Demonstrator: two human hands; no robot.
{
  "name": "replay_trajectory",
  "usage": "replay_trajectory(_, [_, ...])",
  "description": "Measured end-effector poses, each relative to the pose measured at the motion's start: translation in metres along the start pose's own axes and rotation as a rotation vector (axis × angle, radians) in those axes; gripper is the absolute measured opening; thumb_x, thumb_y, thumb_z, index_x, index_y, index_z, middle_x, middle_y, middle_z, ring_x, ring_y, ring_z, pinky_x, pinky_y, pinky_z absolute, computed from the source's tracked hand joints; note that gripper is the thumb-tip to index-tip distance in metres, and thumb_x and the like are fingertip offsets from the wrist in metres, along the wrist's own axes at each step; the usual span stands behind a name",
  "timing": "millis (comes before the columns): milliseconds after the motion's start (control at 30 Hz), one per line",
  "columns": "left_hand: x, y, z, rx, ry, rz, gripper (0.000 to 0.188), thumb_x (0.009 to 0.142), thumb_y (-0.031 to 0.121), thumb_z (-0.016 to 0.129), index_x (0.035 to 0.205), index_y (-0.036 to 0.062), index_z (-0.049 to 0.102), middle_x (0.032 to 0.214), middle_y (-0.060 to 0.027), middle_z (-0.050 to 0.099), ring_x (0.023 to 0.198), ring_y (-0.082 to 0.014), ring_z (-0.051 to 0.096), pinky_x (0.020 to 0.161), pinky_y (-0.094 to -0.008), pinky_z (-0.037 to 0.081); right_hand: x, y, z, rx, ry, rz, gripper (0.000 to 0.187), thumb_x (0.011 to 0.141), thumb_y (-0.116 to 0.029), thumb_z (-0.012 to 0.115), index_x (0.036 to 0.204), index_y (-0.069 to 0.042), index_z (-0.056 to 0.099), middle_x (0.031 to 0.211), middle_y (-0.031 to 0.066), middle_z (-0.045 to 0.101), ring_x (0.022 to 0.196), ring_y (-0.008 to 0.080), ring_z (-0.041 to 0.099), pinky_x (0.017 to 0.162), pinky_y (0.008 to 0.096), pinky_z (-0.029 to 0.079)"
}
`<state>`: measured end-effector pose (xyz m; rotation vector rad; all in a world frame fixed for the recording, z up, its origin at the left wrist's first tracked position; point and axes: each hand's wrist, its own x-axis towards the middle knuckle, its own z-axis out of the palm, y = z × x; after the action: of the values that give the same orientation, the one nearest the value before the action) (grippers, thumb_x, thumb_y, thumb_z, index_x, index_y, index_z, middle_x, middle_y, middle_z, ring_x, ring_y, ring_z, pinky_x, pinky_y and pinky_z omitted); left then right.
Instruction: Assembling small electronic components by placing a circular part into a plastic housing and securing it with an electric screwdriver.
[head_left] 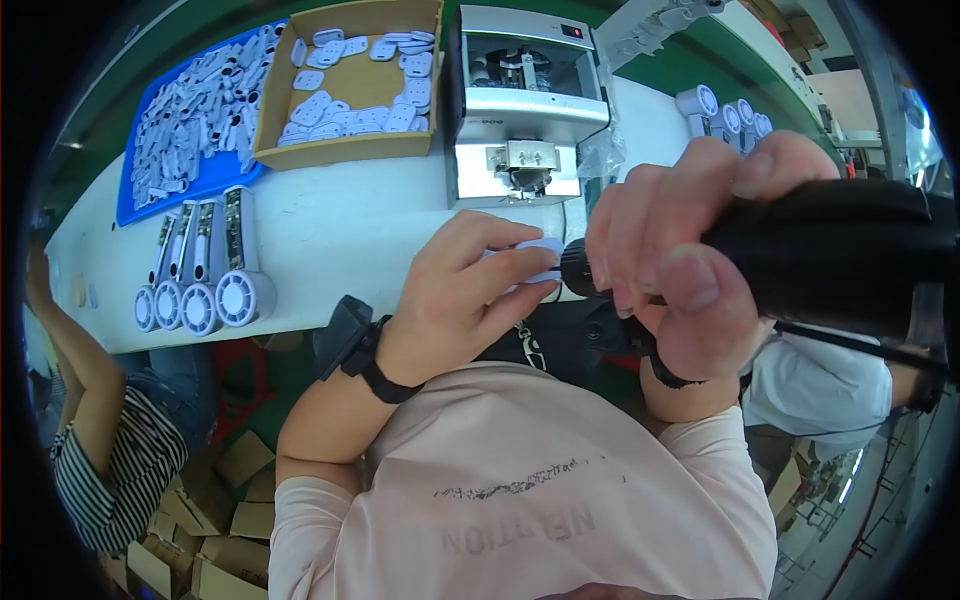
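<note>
My left hand point(470, 285) is closed, its fingers pinching a small white plastic part point(546, 245) at the table's near edge. Much of that part is hidden behind the fingers. In my right hand point(685, 240) is a black electric screwdriver point(830, 250), held sideways with its tip pointing left. The screwdriver's chuck end is right beside the white part; its bit reaches toward the part by my left fingertips, and whether it touches a screw I cannot tell. A cable trails from the screwdriver on the right.
Several white handheld fans point(240, 298) with exposed circuit boards lie left. Behind them are a blue tray point(128, 190) of white parts and a cardboard box point(350, 152) of white covers. A silver machine point(535, 103) stands ahead; more fans point(697, 100) sit right. People are on both sides.
</note>
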<state>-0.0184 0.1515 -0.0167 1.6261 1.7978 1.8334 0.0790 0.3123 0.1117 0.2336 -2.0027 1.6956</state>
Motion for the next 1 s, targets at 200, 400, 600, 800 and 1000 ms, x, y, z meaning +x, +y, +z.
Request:
replay_trajectory(200, [-0.003,-0.005,0.008,0.023,0.022,0.035,0.034,0.081,0.009,0.086,0.113,0.0090,0.075,0.112,-0.0106,0.072,0.098,-0.0313,0.069,0.080,-0.0413,0.057,-0.011,0.013,0.004,0.178,0.161,-0.079,0.041,0.102,-0.015,0.064,0.138,-0.014,0.045,0.083,0.0033,0.053,0.060,0.0158,0.052,0.058,0.0330,0.048])
replay_trajectory(400, [-0.006,0.002,-0.020,0.269,-0.056,-0.029,0.038,0.091,0.004,0.075,0.129,0.0034,0.069,0.115,-0.0173,0.071,0.102,-0.0352,0.069,0.089,-0.0431,0.057,-0.024,-0.002,-0.025,0.351,0.149,-0.241,0.046,0.101,-0.014,0.062,0.143,-0.011,0.042,0.083,0.0035,0.051,0.060,0.0159,0.052,0.057,0.0327,0.047])
replay_trajectory(600, [0.024,-0.007,-0.115,0.894,-0.035,-0.711,0.049,0.095,0.011,0.077,0.138,-0.0017,0.056,0.093,-0.0136,0.070,0.079,-0.0293,0.067,0.072,-0.0408,0.051,-0.091,0.012,-0.107,-0.057,0.662,0.541,0.039,0.093,-0.008,0.075,0.128,-0.004,0.059,0.094,0.0064,0.067,0.065,0.0156,0.064,0.058,0.0291,0.051])
replay_trajectory(800, [0.008,-0.081,-0.164,1.225,-0.215,-0.588,0.048,0.092,0.016,0.081,0.130,-0.0010,0.056,0.098,-0.0192,0.070,0.089,-0.0385,0.066,0.080,-0.0464,0.052,-0.208,0.049,-0.204,-1.040,1.006,0.683,0.042,0.086,-0.019,0.085,0.117,0.001,0.065,0.092,0.0096,0.068,0.077,0.0182,0.069,0.067,0.0347,0.054])
replay_trajectory(1000, [-0.009,-0.057,-0.168,1.121,-0.005,-0.433,0.033,0.092,0.017,0.082,0.113,-0.0017,0.065,0.106,-0.0199,0.070,0.099,-0.0393,0.065,0.090,-0.0455,0.052,-0.301,0.074,-0.291,-1.239,1.047,0.821,0.054,0.082,-0.024,0.080,0.127,0.002,0.064,0.110,0.0227,0.072,0.099,0.0358,0.070,0.092,0.0437,0.054])
